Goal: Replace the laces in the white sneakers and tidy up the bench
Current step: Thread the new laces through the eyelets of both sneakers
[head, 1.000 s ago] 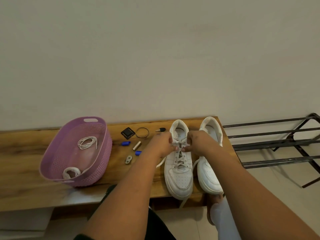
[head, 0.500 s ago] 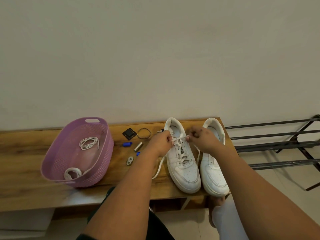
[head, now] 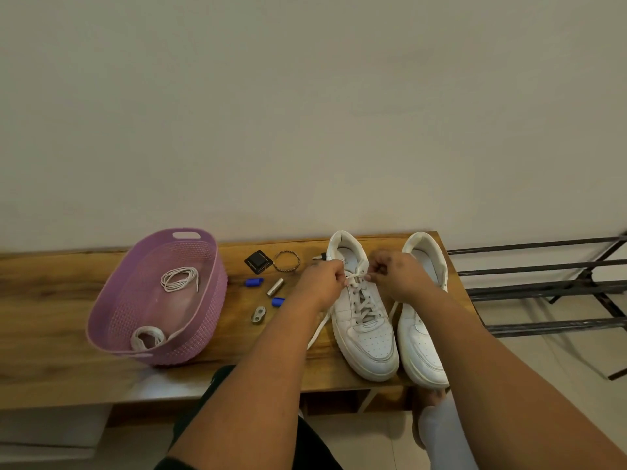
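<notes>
Two white leather sneakers sit side by side on the right end of the long brown wooden counter [head: 51,300], toes pointing to the person. The left white sneaker [head: 364,320] has a white lace [head: 363,300] crossed through its holes. The left hand [head: 320,283] and the right hand [head: 397,276] are over the top of this sneaker. Each grip is closed tight, pinching one end of the lace near the top holes. One loose lace end hangs down the left side of this sneaker, onto the counter. The right white sneaker [head: 422,334] is just beside it; its front looks bare of lace, though the right arm hides part of it.

Left of the laced sneaker lie small bits: a black square piece [head: 258,261], a metal ring [head: 287,261], two blue caps [head: 253,282] and a silver tube [head: 275,287]. Further left is a purple plastic basket [head: 203,320] with a coiled white lace [head: 179,279] inside.
</notes>
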